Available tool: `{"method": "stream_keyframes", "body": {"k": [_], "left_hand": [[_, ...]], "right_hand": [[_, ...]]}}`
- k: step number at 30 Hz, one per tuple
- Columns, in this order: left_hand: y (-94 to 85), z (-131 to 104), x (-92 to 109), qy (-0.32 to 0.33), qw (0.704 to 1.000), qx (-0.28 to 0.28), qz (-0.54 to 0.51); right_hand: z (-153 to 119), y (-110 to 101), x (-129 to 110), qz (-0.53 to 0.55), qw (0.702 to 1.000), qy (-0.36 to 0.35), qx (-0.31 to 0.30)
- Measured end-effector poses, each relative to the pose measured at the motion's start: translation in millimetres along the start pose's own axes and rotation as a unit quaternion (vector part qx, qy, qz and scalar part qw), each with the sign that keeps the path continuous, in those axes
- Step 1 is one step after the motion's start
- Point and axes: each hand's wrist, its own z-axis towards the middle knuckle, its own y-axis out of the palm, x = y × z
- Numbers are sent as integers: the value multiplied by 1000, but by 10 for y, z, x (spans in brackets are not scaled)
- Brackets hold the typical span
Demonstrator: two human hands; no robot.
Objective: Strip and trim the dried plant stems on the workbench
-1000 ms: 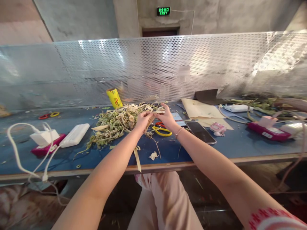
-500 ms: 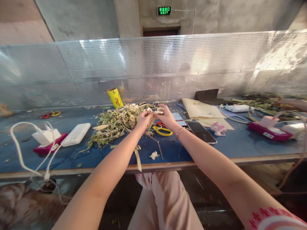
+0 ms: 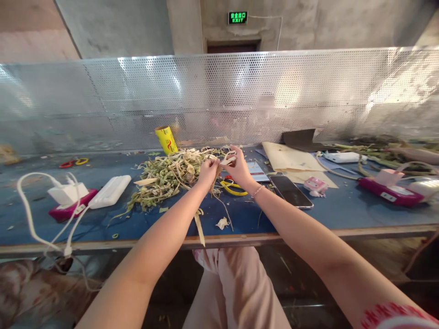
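Observation:
My left hand and my right hand meet over the table, fingers closed on a pale dried plant strip that spans between them. Thin brown stalks dangle below my left hand. Just left lies a heap of dried, curled greenish-tan plant pieces, partly behind my left hand. Yellow-handled scissors rest under my right hand, which covers part of them. Close to the table's front edge are a flat tan strip and a small pale scrap.
A yellow tube stands tilted behind the heap. At left are a white power bank, cables and another pair of scissors. A phone, pink figure, cardboard and magenta power strip lie right. Another person's arm reaches in.
My hands keep nearly the same place while the fingers shift on the pale strip, which now stretches more plainly toward my right hand. The whole view has moved slightly.

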Motion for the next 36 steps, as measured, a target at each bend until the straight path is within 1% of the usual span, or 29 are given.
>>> {"method": "stream_keyframes", "body": {"k": [2, 4, 6, 7, 11, 17, 23, 26, 30, 33, 36], "left_hand": [[13, -11, 9, -2, 998, -20, -53], [20, -22, 15, 1, 995, -57, -88], [16, -32, 18, 6, 993, -82, -85], [11, -37, 19, 8, 994, -81, -76], [-3, -55, 29, -14, 997, -51, -61], [13, -56, 41, -47, 995, -23, -89], [22, -61, 36, -28, 998, -10, -60], [35, -65, 37, -28, 997, 0, -70], [36, -46, 34, -51, 994, 4, -97], [18, -17, 23, -56, 992, 8, -111], [-4, 2, 14, -46, 994, 16, -102]], "right_hand": [[31, -9, 16, 29, 998, 41, 30], [52, -23, 16, 42, 996, 64, 42], [57, -34, 2, 45, 996, 62, 40], [54, -37, -7, 45, 997, 56, 35], [39, -38, -27, 37, 998, 40, 15], [44, -39, -23, 56, 997, 48, 1], [47, -51, -28, 46, 998, 43, 0], [38, -51, -37, 14, 1000, 15, 6], [17, -35, -52, -12, 1000, -15, -6], [8, -25, -45, -10, 1000, -20, -16], [18, -28, -6, -4, 1000, -10, 4]]}}
